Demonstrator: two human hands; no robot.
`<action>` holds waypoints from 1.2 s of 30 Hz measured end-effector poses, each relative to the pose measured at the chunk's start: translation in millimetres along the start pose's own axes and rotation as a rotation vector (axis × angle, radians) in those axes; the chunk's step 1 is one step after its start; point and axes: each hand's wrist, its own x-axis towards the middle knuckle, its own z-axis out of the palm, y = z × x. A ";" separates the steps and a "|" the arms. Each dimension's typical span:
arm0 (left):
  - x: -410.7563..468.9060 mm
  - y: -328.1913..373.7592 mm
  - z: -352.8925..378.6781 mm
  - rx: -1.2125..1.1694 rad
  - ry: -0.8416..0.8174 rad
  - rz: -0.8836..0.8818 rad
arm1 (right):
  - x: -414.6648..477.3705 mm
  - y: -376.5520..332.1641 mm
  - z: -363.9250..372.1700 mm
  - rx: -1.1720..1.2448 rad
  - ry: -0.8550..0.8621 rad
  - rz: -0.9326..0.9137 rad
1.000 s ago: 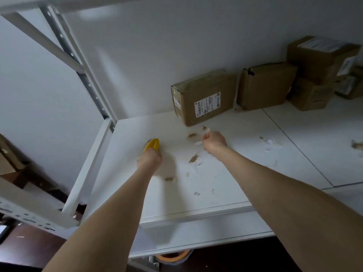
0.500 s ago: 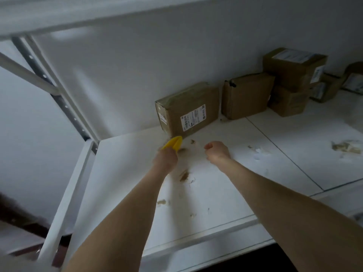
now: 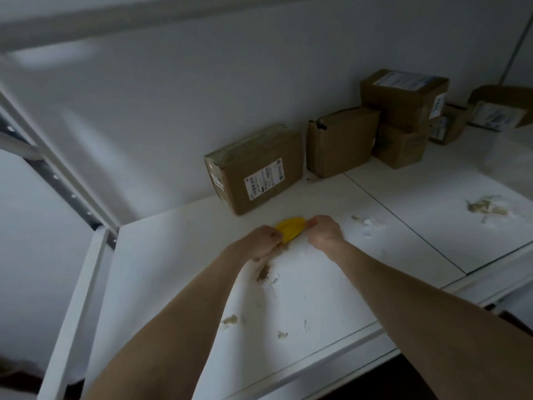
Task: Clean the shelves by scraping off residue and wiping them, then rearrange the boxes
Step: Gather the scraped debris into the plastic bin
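A yellow scraper [image 3: 290,228] lies low over the white shelf [image 3: 178,255], just in front of a labelled cardboard box [image 3: 256,168]. My left hand [image 3: 264,245] grips the scraper's near end. My right hand [image 3: 324,233] has its fingers curled at the scraper's far end and touches it. Brown residue [image 3: 263,273] is smeared on the shelf right below my left hand, with smaller flecks [image 3: 230,319] nearer the front edge.
More cardboard boxes stand along the back wall: one upright [image 3: 341,141], a stack of two [image 3: 402,111], others at far right [image 3: 500,109]. Another residue patch [image 3: 486,207] marks the right shelf panel. A white upright post [image 3: 69,307] borders the shelf's left side.
My left hand has carried the yellow scraper rightward across the shelf to meet my right hand, which now touches its far end. The view has shifted to the right.
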 end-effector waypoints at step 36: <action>73.3 -16.8 -19.1 -0.100 0.422 -0.060 | 4.6 22.4 -31.4 0.133 0.042 0.056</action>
